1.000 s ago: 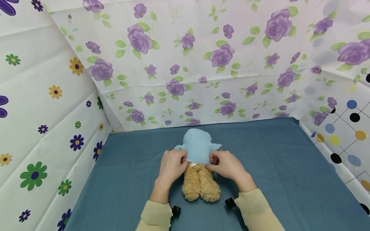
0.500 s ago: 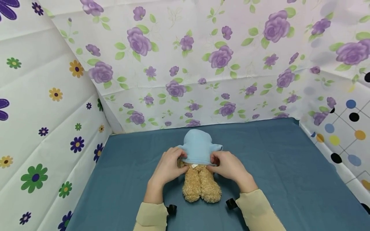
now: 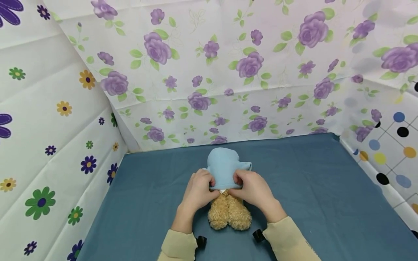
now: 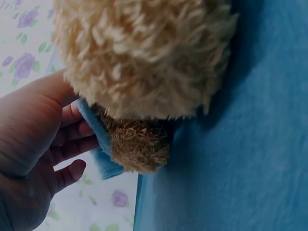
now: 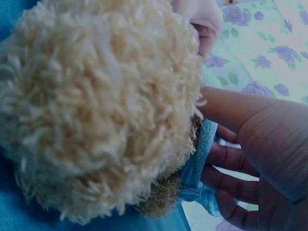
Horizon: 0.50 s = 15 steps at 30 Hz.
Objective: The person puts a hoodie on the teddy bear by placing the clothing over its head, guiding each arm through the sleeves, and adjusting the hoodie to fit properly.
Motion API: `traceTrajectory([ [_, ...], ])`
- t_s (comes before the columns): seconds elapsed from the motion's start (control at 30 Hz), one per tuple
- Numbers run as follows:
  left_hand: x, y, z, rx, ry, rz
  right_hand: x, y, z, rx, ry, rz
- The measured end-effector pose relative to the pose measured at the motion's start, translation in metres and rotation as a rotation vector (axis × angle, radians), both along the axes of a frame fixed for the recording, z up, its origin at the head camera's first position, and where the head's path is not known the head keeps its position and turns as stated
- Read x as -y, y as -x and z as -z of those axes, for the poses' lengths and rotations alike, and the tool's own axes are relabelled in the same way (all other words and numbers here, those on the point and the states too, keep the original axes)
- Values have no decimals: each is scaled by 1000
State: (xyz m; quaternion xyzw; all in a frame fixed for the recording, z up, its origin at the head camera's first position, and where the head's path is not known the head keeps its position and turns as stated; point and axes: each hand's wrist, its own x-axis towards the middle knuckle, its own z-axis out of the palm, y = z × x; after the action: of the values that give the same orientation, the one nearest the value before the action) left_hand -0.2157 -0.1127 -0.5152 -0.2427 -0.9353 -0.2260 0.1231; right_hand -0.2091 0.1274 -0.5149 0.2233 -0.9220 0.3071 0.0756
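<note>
A curly tan plush toy lies on the blue cloth, its two legs [image 3: 230, 214] pointing toward me. A light blue hooded top [image 3: 223, 165] covers its upper body and head. At the hem, a small white tag [image 3: 222, 191] peeks out. My left hand [image 3: 197, 190] pinches the hem's left side between thumb and fingers; my right hand [image 3: 257, 190] pinches the right side. In the left wrist view, a plush foot [image 4: 144, 53] fills the top, and a brown furry limb [image 4: 139, 144] comes out beside the blue fabric [image 4: 98, 127]. Fur [image 5: 96, 110] covers much of the right wrist view.
Blue cloth [image 3: 153, 195] spreads over the tabletop. A purple-rose sheet [image 3: 209, 79] hangs behind, with a flower-print sheet [image 3: 42, 163] at the left and a dotted sheet [image 3: 392, 156] at the right. Black wrist mounts [image 3: 201, 241] sit below both hands.
My left hand loosened from the hem, then closed on it again. Both hands have come inward, nearer each other, and the hem sits slightly lower over the legs.
</note>
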Motion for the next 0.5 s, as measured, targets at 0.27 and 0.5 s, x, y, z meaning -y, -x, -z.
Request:
traceTrajectory([
  [0.27, -6, -1, 2, -47, 57, -27, 4, -1, 2, 26, -23, 58],
  [0.5, -9, -1, 4, -56, 76, -46, 4, 0, 1, 54, -31, 69],
])
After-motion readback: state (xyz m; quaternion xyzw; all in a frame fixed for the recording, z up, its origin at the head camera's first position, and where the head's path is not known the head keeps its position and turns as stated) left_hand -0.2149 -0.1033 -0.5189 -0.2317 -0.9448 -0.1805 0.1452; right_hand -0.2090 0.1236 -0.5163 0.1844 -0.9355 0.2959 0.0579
